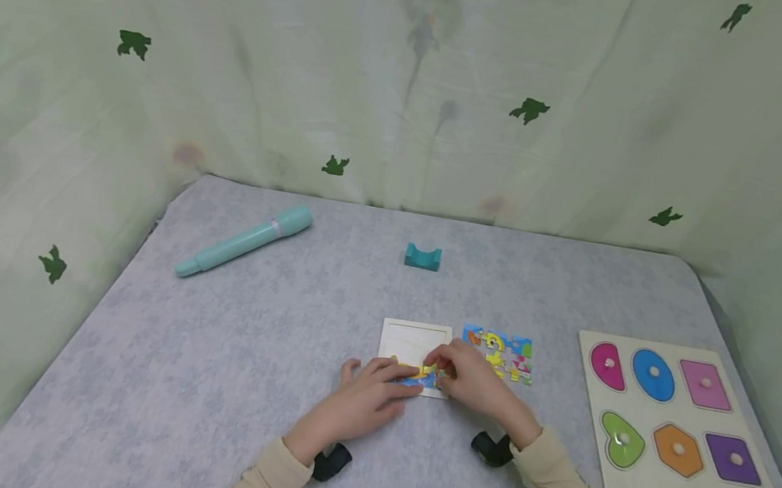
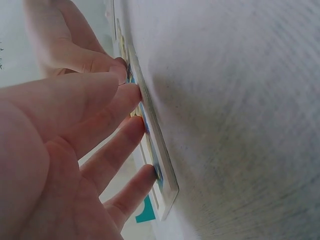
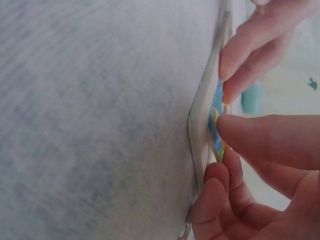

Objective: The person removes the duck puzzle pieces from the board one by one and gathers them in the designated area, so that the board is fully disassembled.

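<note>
A small white puzzle frame (image 1: 414, 340) lies on the table, with colourful jigsaw pieces (image 1: 422, 377) along its near side and bare board behind them. My left hand (image 1: 366, 399) reaches over its lower left, and in the left wrist view the extended fingertips (image 2: 135, 127) rest on the pieces. At the frame's lower right, my right hand (image 1: 472, 381) pinches a puzzle piece (image 3: 216, 131) between thumb and fingers. That piece sits tilted at the frame's rim in the right wrist view, its printed side partly covered by the thumb.
More jigsaw pieces (image 1: 496, 352) lie in a block right of the frame. A large shape board (image 1: 636, 483) with knobbed shapes fills the right side. Behind stand a teal notched block (image 1: 422, 258) and, further left, a teal stick (image 1: 247, 242). Curtains hang around the table.
</note>
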Available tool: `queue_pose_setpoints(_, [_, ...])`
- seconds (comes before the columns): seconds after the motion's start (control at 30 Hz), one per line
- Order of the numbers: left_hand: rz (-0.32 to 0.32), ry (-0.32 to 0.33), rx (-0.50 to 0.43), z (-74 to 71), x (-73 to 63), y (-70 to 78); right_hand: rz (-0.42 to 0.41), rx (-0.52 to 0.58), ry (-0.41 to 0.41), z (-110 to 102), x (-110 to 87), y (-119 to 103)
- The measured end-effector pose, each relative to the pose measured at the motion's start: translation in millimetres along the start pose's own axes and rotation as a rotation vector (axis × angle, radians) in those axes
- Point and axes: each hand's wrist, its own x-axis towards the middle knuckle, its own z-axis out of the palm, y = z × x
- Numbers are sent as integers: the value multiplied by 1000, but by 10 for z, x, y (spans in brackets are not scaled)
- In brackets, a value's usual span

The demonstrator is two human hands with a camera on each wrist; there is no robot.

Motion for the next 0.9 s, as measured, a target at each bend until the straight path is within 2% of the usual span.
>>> queue_pose_setpoints(0.17, [4,3,-12,-4,-3,2,-21,-35,29,22,0,-28])
queue_pose_setpoints(0.47, [2,6,-6,-4,-7,7,3,73,84,-86,-46,53])
queue_pose_setpoints(0.67, [-6,7,-10,-1,-6,7,68,115,96,-293,-214,179])
queue_pose_setpoints(0.9, [-3,15,-24,0,-14,2,168,80,114,-506,-501,358])
